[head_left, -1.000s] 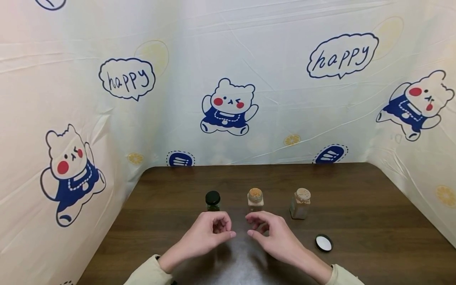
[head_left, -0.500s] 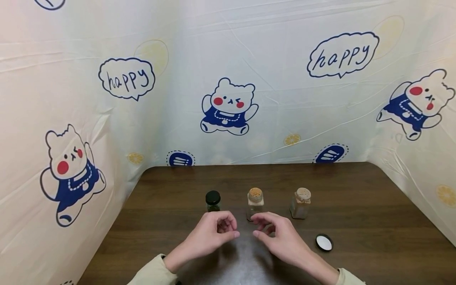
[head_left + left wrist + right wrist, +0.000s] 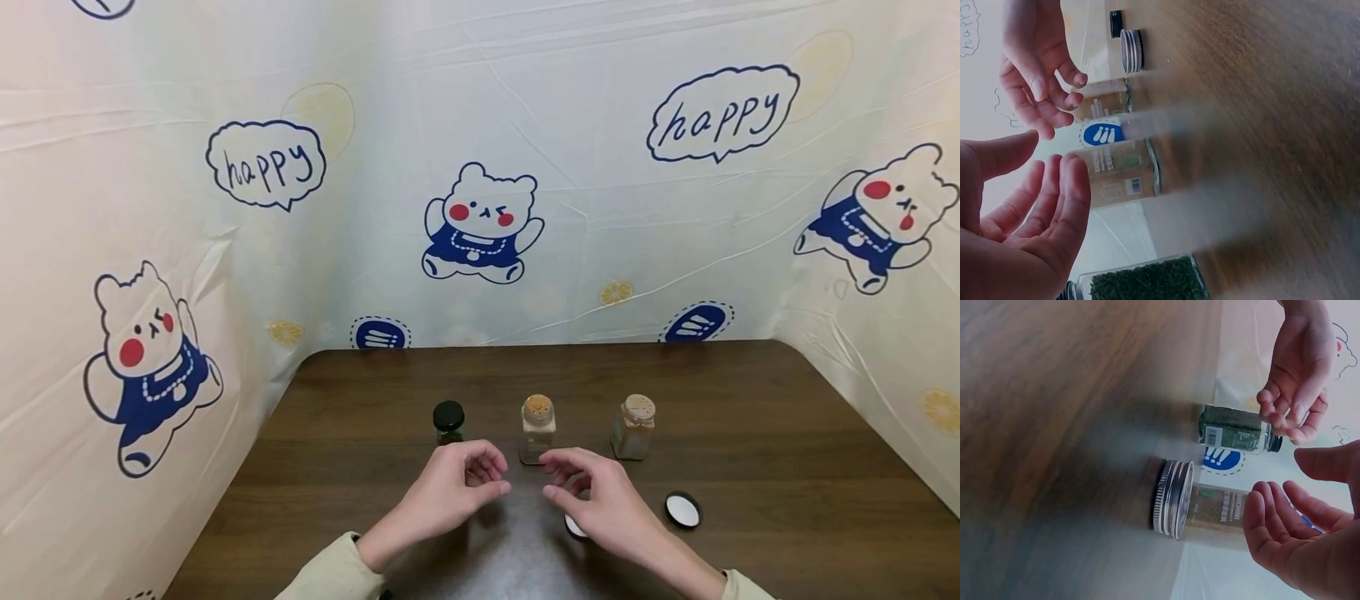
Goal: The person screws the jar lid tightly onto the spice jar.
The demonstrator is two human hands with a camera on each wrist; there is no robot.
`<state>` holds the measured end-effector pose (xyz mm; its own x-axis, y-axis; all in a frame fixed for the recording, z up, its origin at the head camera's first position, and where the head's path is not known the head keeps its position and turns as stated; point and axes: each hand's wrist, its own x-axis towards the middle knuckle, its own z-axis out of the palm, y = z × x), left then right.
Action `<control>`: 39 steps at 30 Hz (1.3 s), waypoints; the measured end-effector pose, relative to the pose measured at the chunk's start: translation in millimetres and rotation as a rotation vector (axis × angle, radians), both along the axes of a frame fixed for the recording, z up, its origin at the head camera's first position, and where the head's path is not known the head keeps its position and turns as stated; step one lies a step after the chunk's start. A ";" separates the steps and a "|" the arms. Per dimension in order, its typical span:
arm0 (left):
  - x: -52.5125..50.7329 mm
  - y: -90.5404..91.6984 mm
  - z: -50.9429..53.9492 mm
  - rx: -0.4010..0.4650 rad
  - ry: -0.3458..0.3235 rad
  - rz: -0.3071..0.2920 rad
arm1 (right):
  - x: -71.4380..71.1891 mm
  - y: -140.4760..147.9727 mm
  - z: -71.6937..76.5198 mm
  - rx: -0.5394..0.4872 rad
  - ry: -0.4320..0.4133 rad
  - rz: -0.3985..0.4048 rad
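Both hands hover over the table with fingers loosely bent and nothing in them. My left hand (image 3: 454, 490) is in front of the black-capped jar of green flakes (image 3: 448, 421). My right hand (image 3: 609, 505) is in front of the middle jar (image 3: 537, 429), which has an orange perforated top. Partly behind the right hand, a lid (image 3: 574, 526) lies on the table; the right wrist view shows this silver-rimmed lid (image 3: 1174, 499) beside the fingers. In the left wrist view the green-flake jar (image 3: 1147, 280) stands beside the left hand (image 3: 1035, 219).
Another uncapped jar (image 3: 633, 427) with a pale perforated top stands at the right. A second lid (image 3: 683, 510), white inside, lies in front of it on the brown wooden table (image 3: 360, 392). Patterned cloth (image 3: 585, 125) hangs around the table's back and sides.
Both hands have shifted slightly to the right in the head view. The lid near my right hand, hidden before, now shows, and more of the middle jar is uncovered.
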<state>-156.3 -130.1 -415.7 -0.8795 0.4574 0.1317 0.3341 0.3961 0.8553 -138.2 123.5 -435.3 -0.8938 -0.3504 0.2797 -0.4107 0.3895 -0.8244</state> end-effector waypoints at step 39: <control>-14.8 29.9 -11.4 -0.039 -0.013 0.122 | -1.1 12.3 -3.3 0.028 0.012 -0.014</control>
<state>-171.1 -100.2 -427.2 -0.9304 0.3513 0.1046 0.2706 0.4659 0.8425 -139.3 135.8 -438.6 -0.8953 -0.3460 0.2804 -0.4148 0.4185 -0.8080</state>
